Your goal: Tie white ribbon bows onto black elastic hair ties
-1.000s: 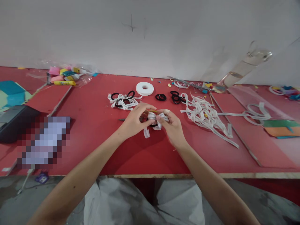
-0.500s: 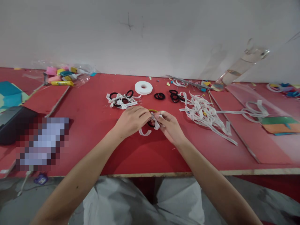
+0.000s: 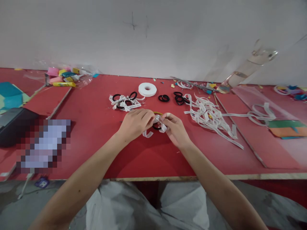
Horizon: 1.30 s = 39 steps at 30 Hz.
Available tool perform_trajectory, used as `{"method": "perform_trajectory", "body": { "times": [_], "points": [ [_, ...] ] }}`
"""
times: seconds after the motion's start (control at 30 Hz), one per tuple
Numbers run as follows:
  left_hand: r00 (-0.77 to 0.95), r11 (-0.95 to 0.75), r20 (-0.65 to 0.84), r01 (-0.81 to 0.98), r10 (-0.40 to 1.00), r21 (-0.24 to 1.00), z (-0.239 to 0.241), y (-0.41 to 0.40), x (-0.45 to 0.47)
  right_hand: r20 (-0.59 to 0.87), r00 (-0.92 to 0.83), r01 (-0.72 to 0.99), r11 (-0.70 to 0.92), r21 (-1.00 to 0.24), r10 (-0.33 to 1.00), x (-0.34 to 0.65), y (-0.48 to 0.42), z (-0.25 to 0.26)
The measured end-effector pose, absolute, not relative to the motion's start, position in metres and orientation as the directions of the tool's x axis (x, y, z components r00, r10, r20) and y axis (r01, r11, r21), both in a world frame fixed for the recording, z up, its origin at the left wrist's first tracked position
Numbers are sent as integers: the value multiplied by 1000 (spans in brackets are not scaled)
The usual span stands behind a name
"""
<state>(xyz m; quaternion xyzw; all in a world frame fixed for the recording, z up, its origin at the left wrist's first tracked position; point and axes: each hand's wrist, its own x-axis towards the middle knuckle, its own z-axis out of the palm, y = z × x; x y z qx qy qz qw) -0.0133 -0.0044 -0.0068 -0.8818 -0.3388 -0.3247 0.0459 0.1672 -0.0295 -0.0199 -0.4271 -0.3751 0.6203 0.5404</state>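
Note:
In the head view, my left hand (image 3: 136, 123) and my right hand (image 3: 177, 130) meet over the front middle of the table, fingers closed. Between them is a white printed ribbon (image 3: 163, 128), looped at a black hair tie (image 3: 156, 127); my fingers cover part of both. A ribbon tail curls out below my left hand. Just behind the fingertips shows a thin yellow band (image 3: 157, 113), mostly hidden. Beyond my left hand lies a cluster of black hair ties with white ribbon (image 3: 132, 107). Plain black hair ties (image 3: 163, 98) lie past the fingertips.
A white ribbon roll (image 3: 147, 89) lies near the wall. Right of my hands spreads a tangled ribbon heap (image 3: 206, 111). A clear bottle (image 3: 248, 70) leans at the back right. Scissors (image 3: 194, 84) lie behind. At left are a blurred-out phone (image 3: 46, 143) and a bag of colourful items (image 3: 63, 76).
The ribbon between my fingers has shifted slightly, and more of the black hair tie shows. My hands have stayed almost in place.

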Motion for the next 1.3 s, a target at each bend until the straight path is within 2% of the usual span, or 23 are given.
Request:
{"method": "perform_trajectory", "body": {
  "times": [0.1, 0.23, 0.4, 0.47, 0.63, 0.83, 0.97, 1.13, 1.3],
  "points": [
    [498, -744, 610, 621, 617, 246, -8, -6, -13, -107, -49, -335, -117, -935, 993, 168, -30, -20],
    [396, -662, 547, 585, 738, 469, -6, -10, -12, -90, -40, -333, -98, -938, 995, 168, -30, -20],
    [397, -532, 390, 361, 831, 766, 2, -11, -12, -12, -17, -269, -16, -963, 1000, 169, -29, -25],
    [430, -466, 317, 305, 845, 830, 2, -10, -12, 37, -1, -213, 36, -976, 999, 169, -30, -27],
    [475, -378, 210, 291, 854, 879, -4, -6, -11, 97, -20, -100, 94, -990, 995, 169, -32, -25],
    [467, -425, 260, 293, 845, 856, 0, -4, -13, 91, 0, -176, 89, -980, 996, 170, -31, -27],
    [463, -416, 261, 272, 847, 868, 2, -4, -13, 79, 3, -136, 79, -988, 997, 171, -30, -27],
    [451, -351, 218, 233, 865, 907, 1, -4, -12, 131, 28, -40, 132, -990, 991, 169, -33, -21],
    [460, -330, 168, 297, 872, 896, 3, -5, -11, 126, 2, -39, 126, -991, 992, 167, -36, -17]
  ]
}}
